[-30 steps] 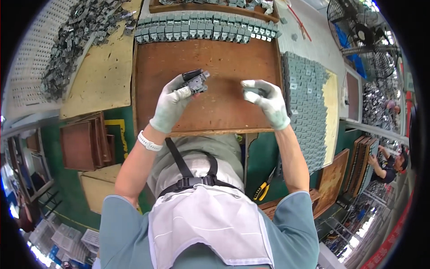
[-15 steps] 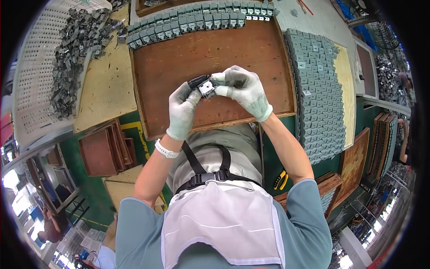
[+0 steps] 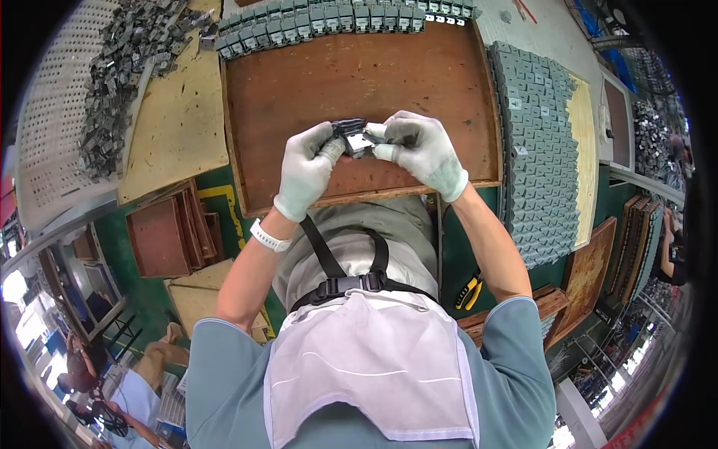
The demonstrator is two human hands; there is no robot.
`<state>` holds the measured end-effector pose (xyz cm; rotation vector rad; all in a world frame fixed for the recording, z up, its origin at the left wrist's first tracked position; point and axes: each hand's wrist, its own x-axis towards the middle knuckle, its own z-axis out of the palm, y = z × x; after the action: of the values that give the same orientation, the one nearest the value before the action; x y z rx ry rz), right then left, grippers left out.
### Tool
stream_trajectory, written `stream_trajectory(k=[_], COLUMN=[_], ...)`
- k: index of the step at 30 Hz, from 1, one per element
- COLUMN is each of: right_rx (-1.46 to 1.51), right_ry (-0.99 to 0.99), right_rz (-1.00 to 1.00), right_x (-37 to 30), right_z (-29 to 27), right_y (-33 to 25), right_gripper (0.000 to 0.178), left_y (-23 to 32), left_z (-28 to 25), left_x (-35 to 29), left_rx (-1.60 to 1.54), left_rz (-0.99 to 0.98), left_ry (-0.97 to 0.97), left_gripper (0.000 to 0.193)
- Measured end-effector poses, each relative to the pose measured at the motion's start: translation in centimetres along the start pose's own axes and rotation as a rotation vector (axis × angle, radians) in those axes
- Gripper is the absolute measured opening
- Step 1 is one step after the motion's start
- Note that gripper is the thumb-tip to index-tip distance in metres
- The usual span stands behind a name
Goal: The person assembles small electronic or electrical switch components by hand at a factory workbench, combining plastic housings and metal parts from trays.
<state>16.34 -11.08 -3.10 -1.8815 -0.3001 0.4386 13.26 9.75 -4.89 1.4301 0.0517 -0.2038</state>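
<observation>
One small part (image 3: 359, 143) — left grip (image 3: 305, 166) clasping left side, right grip (image 3: 431, 153) pinching right (above brown tray (image 3: 344, 78)).

The small part (image 3: 358, 142) is apparently blackish and white, the tray (image 3: 351, 82) brown, the wristband (image 3: 269, 236) white.

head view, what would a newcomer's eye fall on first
Probably the gloved left hand and right hand, together holding a small dark-and-silver part over the brown tray. Next, likely the packed gray blocks right of the tray and the heap of loose gray pieces at upper left.
</observation>
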Motion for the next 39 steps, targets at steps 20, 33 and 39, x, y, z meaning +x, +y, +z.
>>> stream_trajectory(k=[20, 33, 39], right_rx=[0.134, 0.163, -0.398], right_ry=[-0.103, 0.217, 0.561], right_rz=[0.059, -0.022, -0.199], right_x=[-1.0, 1.4, 7.3], right_z=[0.2, 1.9, -5.1], right_y=[0.5, -0.5, 0.3], right_gripper=[0.044, 0.067, 0.057], left_y=[-0.3, -1.5, -1.7], left_z=[-2.4, 2.6, 0.1], left_x=[1.0, 3.2, 5.5], left_rx=[-0.111, 0.025, 0.074], left_rz=[-0.091, 0.246, 0.282], left_ry=[-0.278, 0.196, 0.109], left_gripper=[0.018, 0.026, 0.039])
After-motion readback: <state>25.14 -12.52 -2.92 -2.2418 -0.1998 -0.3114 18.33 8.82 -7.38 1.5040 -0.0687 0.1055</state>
